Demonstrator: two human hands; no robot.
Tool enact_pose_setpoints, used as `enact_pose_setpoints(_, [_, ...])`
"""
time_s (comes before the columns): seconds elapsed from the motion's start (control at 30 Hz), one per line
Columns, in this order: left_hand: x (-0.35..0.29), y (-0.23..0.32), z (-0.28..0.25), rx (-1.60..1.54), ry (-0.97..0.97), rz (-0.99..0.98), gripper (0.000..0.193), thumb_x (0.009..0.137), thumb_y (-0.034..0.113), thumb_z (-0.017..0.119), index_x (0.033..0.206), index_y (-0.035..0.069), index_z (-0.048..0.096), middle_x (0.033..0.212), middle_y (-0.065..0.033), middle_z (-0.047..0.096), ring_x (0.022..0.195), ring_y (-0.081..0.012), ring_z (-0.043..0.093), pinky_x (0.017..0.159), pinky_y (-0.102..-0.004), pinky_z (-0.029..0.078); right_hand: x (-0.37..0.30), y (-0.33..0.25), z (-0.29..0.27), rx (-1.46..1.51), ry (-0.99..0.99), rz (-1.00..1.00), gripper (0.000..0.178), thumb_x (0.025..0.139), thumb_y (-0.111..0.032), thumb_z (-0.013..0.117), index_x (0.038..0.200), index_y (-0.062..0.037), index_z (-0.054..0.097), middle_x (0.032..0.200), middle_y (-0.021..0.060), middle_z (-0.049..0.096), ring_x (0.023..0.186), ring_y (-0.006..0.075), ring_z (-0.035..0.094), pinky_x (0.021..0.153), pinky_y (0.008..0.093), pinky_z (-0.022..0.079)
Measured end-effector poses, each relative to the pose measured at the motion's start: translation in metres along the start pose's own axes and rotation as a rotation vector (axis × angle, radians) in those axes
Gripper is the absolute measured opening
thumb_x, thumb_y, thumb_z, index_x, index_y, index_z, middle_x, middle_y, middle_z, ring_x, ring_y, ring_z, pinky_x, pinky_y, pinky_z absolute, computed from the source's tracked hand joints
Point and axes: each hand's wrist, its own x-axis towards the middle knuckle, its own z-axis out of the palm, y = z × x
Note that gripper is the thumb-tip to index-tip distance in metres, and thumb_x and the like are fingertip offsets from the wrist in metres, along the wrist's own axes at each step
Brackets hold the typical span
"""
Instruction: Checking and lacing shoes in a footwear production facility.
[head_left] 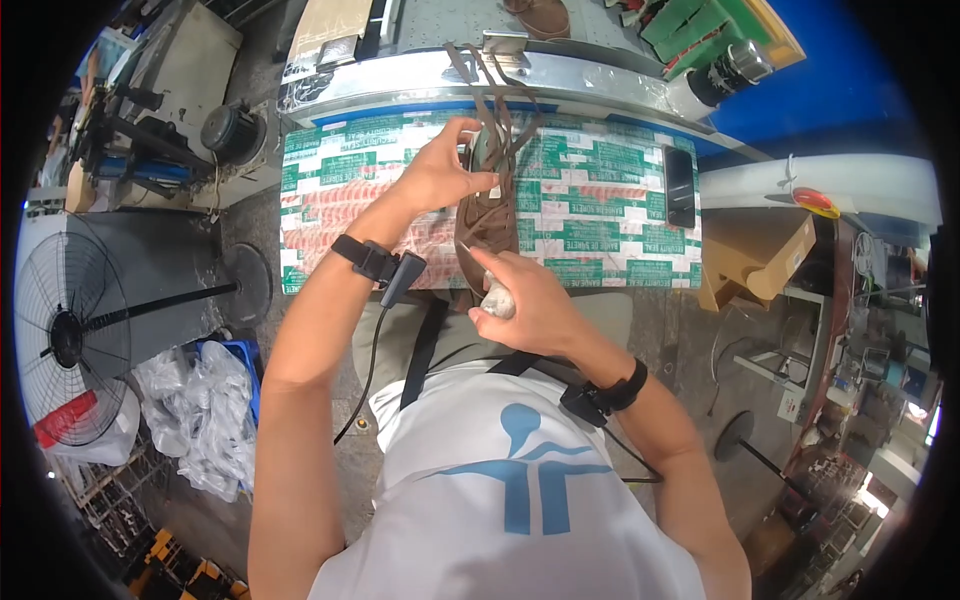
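A brown lace-up shoe (487,228) lies lengthwise before me on a table top (600,235) covered in green-and-white tape. Its long brown laces (503,125) trail loosely over the upper end toward the far rail. My left hand (440,178) grips the shoe's upper part from the left, thumb over the front and fingers curled round the far side. At the near end, my right hand (535,300) is closed on a small crumpled whitish wad (497,299), its index finger reaching against the shoe. What the wad is made of is hard to make out.
Beyond the table runs a metal rail (590,72), with another brown shoe (541,17) behind it. A black phone (681,188) lies at the table's right end, beside a cardboard box (762,258). Left stand a floor fan (66,338) and a pile of clear plastic bags (205,420).
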Motion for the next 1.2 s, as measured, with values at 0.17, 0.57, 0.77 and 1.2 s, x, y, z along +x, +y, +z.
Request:
enact_pose_setpoints(0.17, [0.008, 0.009, 0.011, 0.072, 0.001, -0.009, 0.092, 0.083, 0.022, 0.093, 0.16, 0.005, 0.044, 0.148, -0.0268, 0.064, 0.123, -0.0329, 0.071, 0.108, -0.0425, 0.055, 0.004, 0.004, 0.029, -0.054, 0.005, -0.229, 0.079, 0.083, -0.032, 0.084, 0.147, 0.008, 0.061, 0.115, 0.0249, 0.071, 0.11, 0.042, 0.069, 0.097, 0.0479, 0.055])
enact_pose_setpoints(0.57, [-0.013, 0.007, 0.02, -0.085, 0.058, -0.022, 0.094, 0.089, 0.025, 0.092, 0.165, 0.009, 0.04, 0.159, -0.0303, 0.053, 0.154, -0.0383, 0.048, 0.126, -0.0474, 0.04, -0.004, 0.04, -0.011, -0.218, 0.371, -0.006, 0.08, 0.079, -0.028, 0.087, 0.145, 0.008, 0.06, 0.105, 0.0188, 0.067, 0.099, 0.0386, 0.067, 0.089, 0.0487, 0.055])
enact_pose_setpoints(0.77, [-0.011, 0.001, 0.029, 0.016, 0.147, 0.047, 0.092, 0.087, 0.022, 0.09, 0.164, 0.008, 0.042, 0.157, -0.0295, 0.055, 0.152, -0.0382, 0.051, 0.123, -0.0456, 0.043, 0.003, 0.047, -0.013, -0.238, 0.335, -0.033, 0.079, 0.079, -0.03, 0.087, 0.144, 0.0082, 0.062, 0.105, 0.0184, 0.067, 0.099, 0.0387, 0.066, 0.09, 0.048, 0.054])
enact_pose_setpoints(1.2, [-0.014, 0.008, 0.034, 0.055, 0.195, 0.006, 0.088, 0.085, 0.019, 0.088, 0.162, 0.008, 0.046, 0.154, -0.0272, 0.058, 0.146, -0.0373, 0.056, 0.12, -0.0458, 0.046, -0.056, 0.023, -0.035, -0.288, 0.146, -0.027, 0.085, 0.079, -0.028, 0.087, 0.15, 0.0065, 0.056, 0.109, 0.0205, 0.066, 0.104, 0.0415, 0.064, 0.093, 0.0499, 0.052])
